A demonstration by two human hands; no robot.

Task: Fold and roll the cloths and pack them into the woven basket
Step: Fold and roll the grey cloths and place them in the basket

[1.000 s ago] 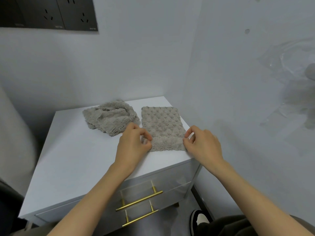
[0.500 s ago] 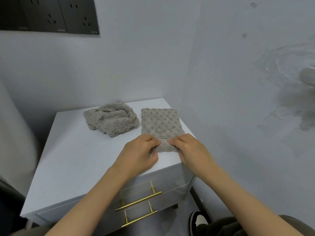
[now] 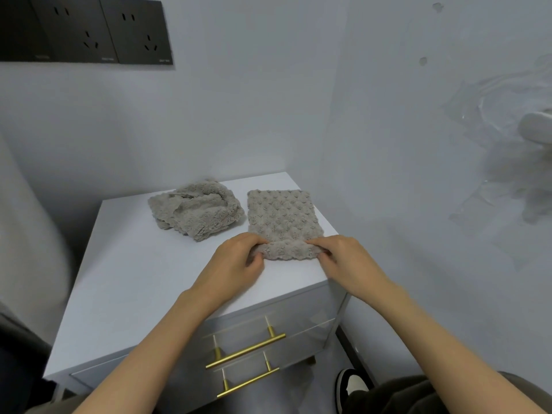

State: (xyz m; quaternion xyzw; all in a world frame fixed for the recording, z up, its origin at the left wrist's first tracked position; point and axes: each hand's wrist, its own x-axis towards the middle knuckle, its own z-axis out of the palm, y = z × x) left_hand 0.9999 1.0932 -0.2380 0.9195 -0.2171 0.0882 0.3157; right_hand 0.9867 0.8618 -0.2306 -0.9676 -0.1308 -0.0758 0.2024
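Note:
A folded grey bobble-textured cloth (image 3: 282,216) lies flat on the right side of the white cabinet top (image 3: 134,279). Its near edge is curled over into a short roll (image 3: 291,251). My left hand (image 3: 236,264) grips the roll's left end with fingers over it and thumb under. At the roll's right end, my right hand (image 3: 343,261) holds it the same way. A second grey cloth (image 3: 197,210), crumpled in a heap, sits at the back left of the folded one. No woven basket is in view.
The cabinet stands in a corner, with walls close behind and to the right. Two drawers with gold bar handles (image 3: 245,351) face me. Dark wall sockets (image 3: 86,28) are mounted high on the left. My shoe (image 3: 351,386) is on the floor at the lower right.
Both hands pinched the cloth's near edge, turned it over away from me and now hold a small roll. The crumpled cloth has not moved.

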